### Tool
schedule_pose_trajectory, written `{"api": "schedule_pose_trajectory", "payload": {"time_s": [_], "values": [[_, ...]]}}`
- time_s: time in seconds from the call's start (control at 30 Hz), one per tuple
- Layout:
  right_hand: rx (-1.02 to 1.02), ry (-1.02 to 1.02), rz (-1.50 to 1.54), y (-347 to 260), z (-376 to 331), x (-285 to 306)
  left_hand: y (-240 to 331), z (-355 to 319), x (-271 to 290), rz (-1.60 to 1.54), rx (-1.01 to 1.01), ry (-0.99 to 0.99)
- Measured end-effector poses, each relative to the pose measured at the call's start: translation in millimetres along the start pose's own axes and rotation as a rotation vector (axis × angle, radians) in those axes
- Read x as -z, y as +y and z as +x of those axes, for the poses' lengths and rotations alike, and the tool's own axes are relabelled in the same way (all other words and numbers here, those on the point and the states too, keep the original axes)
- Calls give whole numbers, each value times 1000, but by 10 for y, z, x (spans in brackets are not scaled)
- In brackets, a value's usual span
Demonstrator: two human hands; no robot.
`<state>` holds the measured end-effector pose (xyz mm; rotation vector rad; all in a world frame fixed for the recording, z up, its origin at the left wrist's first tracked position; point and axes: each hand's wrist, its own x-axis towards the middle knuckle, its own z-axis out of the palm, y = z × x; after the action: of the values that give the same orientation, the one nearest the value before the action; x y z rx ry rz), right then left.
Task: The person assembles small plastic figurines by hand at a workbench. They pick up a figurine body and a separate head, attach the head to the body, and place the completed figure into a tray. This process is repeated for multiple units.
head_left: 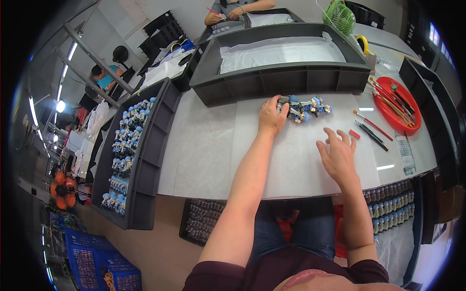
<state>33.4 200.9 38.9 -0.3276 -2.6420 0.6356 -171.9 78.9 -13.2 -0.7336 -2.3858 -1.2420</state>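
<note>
A small group of blue-and-white figurines (310, 107) lies on the white sheet (208, 155) covering the table, just below the large grey tray. At the left end of this group is my left hand (273, 116), its thumb and fingers closed around a figurine there. The fingers partly hide that piece. My right hand (338, 156) hovers over the sheet with its fingers spread and nothing in it. Beside it lie a small red block (355, 134), a dark pen-like knife (373, 136) and a red-handled brush (374, 125).
Behind the figurines stands a large grey tray (279, 83) lined with white paper. A grey crate (155, 121) of blue figurines is at left. On the right, a red dish (414, 127) holds brushes, near a green fan (339, 18). Another person's hands (236, 13) work across the table.
</note>
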Motion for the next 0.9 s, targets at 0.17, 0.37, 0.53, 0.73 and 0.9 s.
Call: {"api": "schedule_pose_trajectory", "payload": {"time_s": [0.17, 0.37, 0.53, 0.73, 0.9], "values": [[352, -61, 404, -693, 183, 98, -19, -54, 11, -14, -12, 4], [608, -215, 693, -989, 98, 256, -30, -26, 20, -52, -37, 29], [320, -69, 183, -364, 15, 6, -13, -15, -11, -51, 28, -21], [312, -71, 157, 52, -344, -161, 5, -14, -15, -23, 20, -21], [308, -13, 66, 5, -436, -158, 44, -19, 32, 18, -21, -69]]}}
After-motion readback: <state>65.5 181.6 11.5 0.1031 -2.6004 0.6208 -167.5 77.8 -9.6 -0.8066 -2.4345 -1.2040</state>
